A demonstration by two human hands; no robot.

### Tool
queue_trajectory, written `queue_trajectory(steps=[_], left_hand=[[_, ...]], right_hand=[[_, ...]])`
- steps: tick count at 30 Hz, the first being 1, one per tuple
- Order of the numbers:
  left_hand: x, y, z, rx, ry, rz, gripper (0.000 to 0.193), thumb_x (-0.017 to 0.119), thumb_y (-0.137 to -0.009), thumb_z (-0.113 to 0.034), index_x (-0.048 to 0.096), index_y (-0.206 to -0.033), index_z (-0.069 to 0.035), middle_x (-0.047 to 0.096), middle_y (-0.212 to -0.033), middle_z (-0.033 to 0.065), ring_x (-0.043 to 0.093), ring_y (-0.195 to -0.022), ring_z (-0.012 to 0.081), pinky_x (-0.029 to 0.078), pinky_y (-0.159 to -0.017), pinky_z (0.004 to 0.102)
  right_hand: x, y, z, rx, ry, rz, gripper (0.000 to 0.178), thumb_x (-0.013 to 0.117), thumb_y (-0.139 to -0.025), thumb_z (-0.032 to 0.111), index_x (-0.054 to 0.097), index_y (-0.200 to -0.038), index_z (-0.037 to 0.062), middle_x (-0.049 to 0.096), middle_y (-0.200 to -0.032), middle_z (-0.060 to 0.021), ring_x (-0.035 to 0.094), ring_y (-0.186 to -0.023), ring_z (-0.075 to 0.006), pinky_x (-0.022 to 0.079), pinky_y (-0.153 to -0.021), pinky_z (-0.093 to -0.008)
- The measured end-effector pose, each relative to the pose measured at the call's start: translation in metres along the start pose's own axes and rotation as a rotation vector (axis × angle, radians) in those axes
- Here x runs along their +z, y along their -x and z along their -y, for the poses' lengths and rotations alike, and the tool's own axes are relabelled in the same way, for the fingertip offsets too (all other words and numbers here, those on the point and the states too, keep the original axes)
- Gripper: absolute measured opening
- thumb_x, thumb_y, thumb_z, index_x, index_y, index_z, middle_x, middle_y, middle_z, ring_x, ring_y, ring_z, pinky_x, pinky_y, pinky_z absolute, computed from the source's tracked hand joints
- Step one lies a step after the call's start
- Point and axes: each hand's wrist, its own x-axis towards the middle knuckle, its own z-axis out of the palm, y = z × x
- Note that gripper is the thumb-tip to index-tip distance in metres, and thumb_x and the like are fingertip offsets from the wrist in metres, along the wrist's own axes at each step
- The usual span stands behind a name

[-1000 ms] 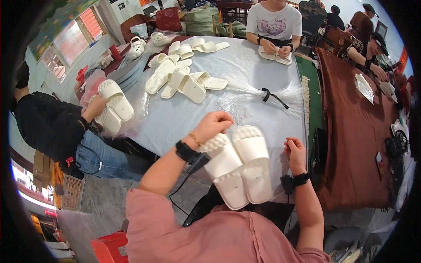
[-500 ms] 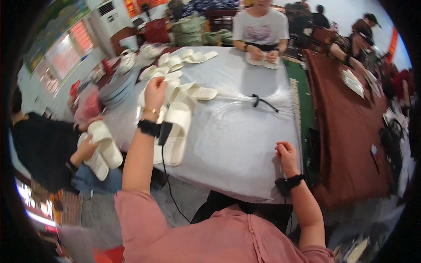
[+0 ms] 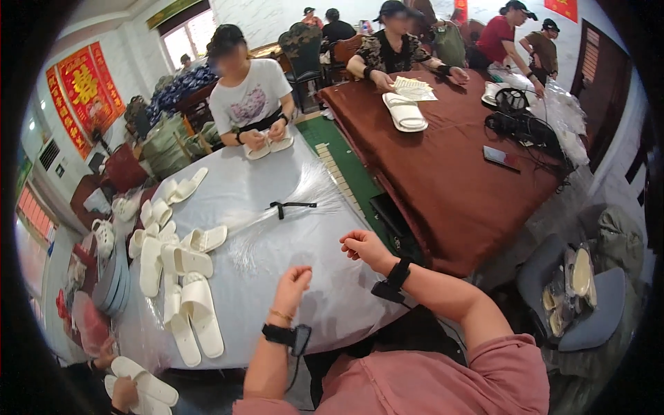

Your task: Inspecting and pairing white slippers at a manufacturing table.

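Note:
Above the grey-covered table (image 3: 277, 238), my left hand (image 3: 292, 285) is closed, fingers pressed together; what they hold, if anything, is too small to make out. My right hand (image 3: 368, 250) is curled in a pinch over the table's right part, its contents equally unclear. Left of my left hand lies a pair of white slide slippers (image 3: 203, 315), touching neither hand. Beyond both hands, a spread bundle of thin clear plastic strands (image 3: 308, 190) lies flat, with a black strap (image 3: 280, 207) around it.
More white slippers (image 3: 158, 213) line the table's left side. Across it, a person (image 3: 250, 97) handles slippers; another person's hands (image 3: 124, 393) hold a pair at lower left. A brown-covered table (image 3: 443, 180) stands right, and a chair with bagged shoes (image 3: 598, 304) nearer me.
My view has swung to the right. My left hand has come away from the slippers toward the table's near middle, and my hands are now closer together.

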Motion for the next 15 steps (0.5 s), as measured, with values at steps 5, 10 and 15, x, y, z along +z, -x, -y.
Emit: queue_trajectory(steps=[5, 10, 15], left_hand=[[0.027, 0.022, 0.04, 0.252, -0.265, -0.135, 0.017, 0.06, -0.087, -0.013, 0.063, -0.1, -0.001, 0.06, -0.095, 0.0025, 0.056, -0.082, 0.0114, 0.046, -0.074, 0.0254], [0.037, 0.035, 0.052, 0.548, -0.518, -0.254, 0.018, 0.063, -0.078, -0.007, 0.063, -0.096, -0.002, 0.059, -0.095, 0.0119, 0.057, -0.087, 0.0254, 0.047, -0.077, 0.0339], [0.045, 0.031, 0.054, 0.67, -0.718, -0.318, 0.019, 0.064, -0.076, -0.011, 0.063, -0.094, -0.005, 0.059, -0.098, 0.0133, 0.055, -0.09, 0.0298, 0.046, -0.078, 0.0383]], right_hand=[[-0.034, 0.0, 0.086, -0.228, 0.149, 0.067, 0.014, 0.056, -0.088, 0.012, 0.063, -0.095, 0.0022, 0.063, -0.083, -0.001, 0.055, -0.067, -0.007, 0.045, -0.061, -0.0221], [-0.111, -0.057, 0.16, -0.637, 0.821, -0.367, 0.02, 0.059, -0.081, 0.014, 0.067, -0.093, 0.0003, 0.069, -0.088, -0.0143, 0.067, -0.081, -0.025, 0.052, -0.073, -0.0354], [-0.206, -0.117, 0.165, -0.335, 1.132, -0.83, 0.026, 0.063, -0.076, 0.017, 0.065, -0.095, -0.0002, 0.066, -0.089, -0.0205, 0.065, -0.087, -0.0311, 0.052, -0.074, -0.0405]])
